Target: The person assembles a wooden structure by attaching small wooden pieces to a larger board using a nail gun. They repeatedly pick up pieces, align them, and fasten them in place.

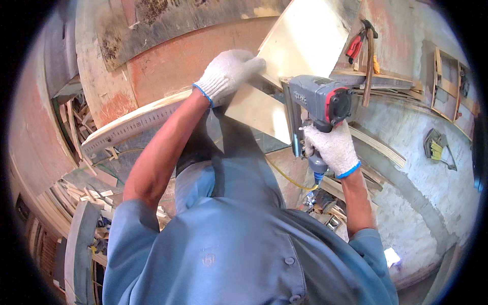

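My right hand (333, 149), in a white knit glove with a blue cuff, is wrapped round the handle of a grey pneumatic nail gun (315, 94) with a red and black end cap. The gun stands with its nose and magazine beside the right end of a pale, narrow board (262, 113). Beyond that lies a wider pale wooden panel (305, 43), angled away from me. My left hand (226, 73), gloved alike, is closed at the panel's near left edge; its fingertips are slightly blurred. Below the gun, a yellow air hose (291, 180) runs from a blue fitting.
A hammer (369, 66) and red-handled pliers (354, 49) lie at the back right. A long ruler strip (137, 124) edges the worktable (198, 48). Wood offcuts (96, 198) pile up at left. Wooden frames (447, 86) stand at far right, near a green-and-black tool (437, 148) on the floor.
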The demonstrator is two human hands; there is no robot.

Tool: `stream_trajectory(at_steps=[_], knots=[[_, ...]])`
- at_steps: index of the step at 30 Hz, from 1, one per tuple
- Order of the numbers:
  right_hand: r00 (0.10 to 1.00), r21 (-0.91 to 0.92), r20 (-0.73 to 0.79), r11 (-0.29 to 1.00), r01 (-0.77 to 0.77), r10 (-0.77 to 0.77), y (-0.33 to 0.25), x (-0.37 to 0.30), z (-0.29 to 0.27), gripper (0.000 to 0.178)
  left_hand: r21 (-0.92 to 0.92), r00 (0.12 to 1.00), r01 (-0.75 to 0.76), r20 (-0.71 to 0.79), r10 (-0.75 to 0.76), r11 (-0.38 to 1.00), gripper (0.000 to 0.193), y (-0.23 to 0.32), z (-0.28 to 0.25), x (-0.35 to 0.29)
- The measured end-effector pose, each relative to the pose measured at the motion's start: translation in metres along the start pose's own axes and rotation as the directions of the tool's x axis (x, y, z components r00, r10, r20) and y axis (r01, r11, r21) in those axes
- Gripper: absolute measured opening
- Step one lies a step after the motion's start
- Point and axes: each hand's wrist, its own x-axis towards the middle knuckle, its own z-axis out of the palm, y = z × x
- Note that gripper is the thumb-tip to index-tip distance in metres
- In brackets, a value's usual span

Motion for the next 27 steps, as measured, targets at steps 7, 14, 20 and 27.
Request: stream_trajectory(at_steps=[7,14,20,27], knots=[[1.000,-0.041,-0.019,0.999,-0.011,0.010,-0.013,-0.003,-0.001,0.025,0.399,0.997,-0.036,0.075,0.006,0.916,0.054,0.033,-0.007,-0.013],[1.000,-0.088,0.015,0.996,-0.025,0.026,-0.030,-0.011,-0.001,0.031,0.333,0.996,0.030,0.070,-0.056,0.943,0.058,0.028,-0.005,-0.008],[0.997,-0.078,0.056,0.996,-0.039,0.043,-0.047,0.001,0.006,0.028,0.398,0.981,-0.159,-0.037,0.189,0.903,0.049,0.004,-0.007,0.002],[0.994,-0.207,0.054,0.975,-0.078,0.091,-0.046,0.008,0.007,0.014,0.205,0.944,-0.114,-0.283,0.171,0.972,0.043,0.012,-0.009,-0.003]])
